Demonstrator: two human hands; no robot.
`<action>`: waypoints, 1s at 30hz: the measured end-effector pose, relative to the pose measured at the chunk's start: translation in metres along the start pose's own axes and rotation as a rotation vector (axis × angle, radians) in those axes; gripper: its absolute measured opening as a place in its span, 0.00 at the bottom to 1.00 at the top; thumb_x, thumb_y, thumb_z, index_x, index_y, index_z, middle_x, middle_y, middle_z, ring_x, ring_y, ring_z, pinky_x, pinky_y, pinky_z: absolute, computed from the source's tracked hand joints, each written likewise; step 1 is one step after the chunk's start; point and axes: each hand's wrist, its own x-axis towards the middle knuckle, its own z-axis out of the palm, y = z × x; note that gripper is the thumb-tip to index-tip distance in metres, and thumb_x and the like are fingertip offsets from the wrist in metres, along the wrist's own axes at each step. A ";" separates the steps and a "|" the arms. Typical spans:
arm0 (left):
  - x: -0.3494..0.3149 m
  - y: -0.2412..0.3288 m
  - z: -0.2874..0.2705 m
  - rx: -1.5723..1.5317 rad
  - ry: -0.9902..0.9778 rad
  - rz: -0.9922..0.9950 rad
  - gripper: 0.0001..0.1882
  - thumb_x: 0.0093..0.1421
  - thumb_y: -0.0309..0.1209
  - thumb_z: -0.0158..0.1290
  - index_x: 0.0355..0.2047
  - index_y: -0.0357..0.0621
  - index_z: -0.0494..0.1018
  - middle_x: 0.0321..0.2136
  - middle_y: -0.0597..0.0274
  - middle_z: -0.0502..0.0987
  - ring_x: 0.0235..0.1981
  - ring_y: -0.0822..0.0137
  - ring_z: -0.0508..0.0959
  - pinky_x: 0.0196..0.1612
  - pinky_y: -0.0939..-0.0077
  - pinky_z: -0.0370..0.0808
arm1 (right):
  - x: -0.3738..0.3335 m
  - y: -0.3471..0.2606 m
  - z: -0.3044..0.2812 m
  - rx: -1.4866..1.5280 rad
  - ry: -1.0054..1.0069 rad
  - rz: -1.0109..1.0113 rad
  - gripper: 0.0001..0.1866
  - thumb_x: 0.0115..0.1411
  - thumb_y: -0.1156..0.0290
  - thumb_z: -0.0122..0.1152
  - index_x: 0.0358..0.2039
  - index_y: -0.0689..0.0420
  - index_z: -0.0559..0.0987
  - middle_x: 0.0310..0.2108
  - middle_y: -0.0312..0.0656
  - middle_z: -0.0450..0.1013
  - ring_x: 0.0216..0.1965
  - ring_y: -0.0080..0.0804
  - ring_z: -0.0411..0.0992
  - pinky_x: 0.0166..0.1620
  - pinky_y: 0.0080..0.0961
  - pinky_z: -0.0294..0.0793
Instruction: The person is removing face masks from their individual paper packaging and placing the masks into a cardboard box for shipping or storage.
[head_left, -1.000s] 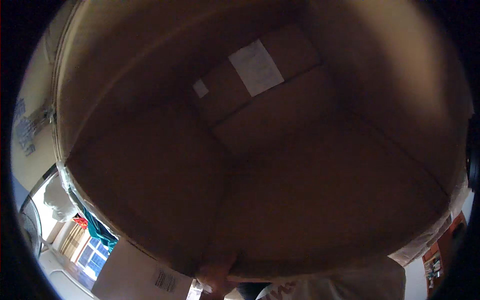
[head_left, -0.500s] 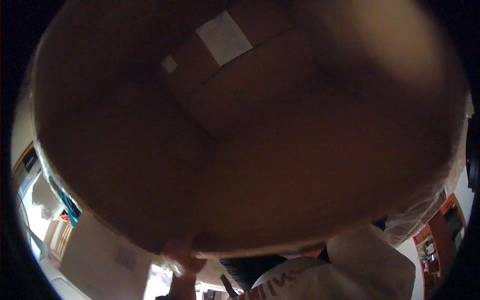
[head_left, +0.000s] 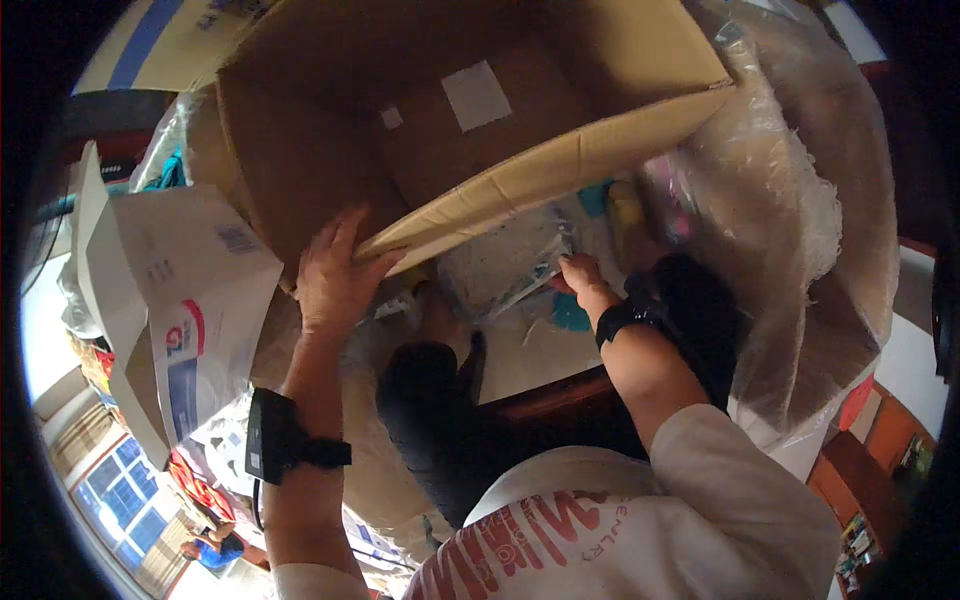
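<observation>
A large open cardboard box (head_left: 580, 160) is tilted in front of me, its dark inside facing my view. Two white paper patches show on its inner wall. My left hand (head_left: 335, 270) is wrapped over the box's near rim, thumb on the outer face and fingers inside. Lower, between my legs, my right hand (head_left: 580, 273) is closed at the edge of a flat clear plastic bag (head_left: 500, 258) with pale contents. The bag lies below the box's near wall, on the floor.
To the left stands a folded white carton (head_left: 200, 270) with printed panels. Large plastic-wrapped cardboard (head_left: 780, 200) leans at the right. Another box with a blue stripe (head_left: 145, 45) is at the far left. A person (head_left: 215, 548) in blue shows near the window.
The box has moved away from my view, from filling nearly all of it to the upper part. My right hand has come into sight at the plastic bag; my left stays on the rim.
</observation>
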 end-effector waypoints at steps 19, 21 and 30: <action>-0.076 0.067 0.209 0.044 -1.043 0.128 0.20 0.52 0.30 0.42 0.47 0.51 0.64 0.34 0.53 0.74 0.34 0.55 0.76 0.35 0.58 0.72 | 0.001 0.018 -0.020 0.118 -0.151 0.267 0.13 0.54 0.62 0.47 0.29 0.60 0.72 0.30 0.44 0.72 0.31 0.35 0.72 0.33 0.26 0.72; -0.072 0.074 0.219 0.032 -1.020 0.236 0.19 0.52 0.29 0.40 0.46 0.51 0.65 0.32 0.52 0.75 0.32 0.55 0.76 0.34 0.57 0.72 | 0.037 0.061 -0.023 -0.184 0.034 -0.168 0.17 0.54 0.58 0.46 0.34 0.59 0.72 0.32 0.42 0.72 0.35 0.31 0.70 0.36 0.25 0.70; -0.013 0.087 0.156 -0.104 -1.032 0.258 0.18 0.50 0.26 0.42 0.43 0.53 0.68 0.35 0.50 0.73 0.37 0.52 0.74 0.38 0.62 0.72 | 0.082 0.116 -0.071 0.166 0.329 -0.078 0.17 0.56 0.59 0.43 0.41 0.55 0.72 0.35 0.40 0.69 0.38 0.31 0.66 0.39 0.28 0.65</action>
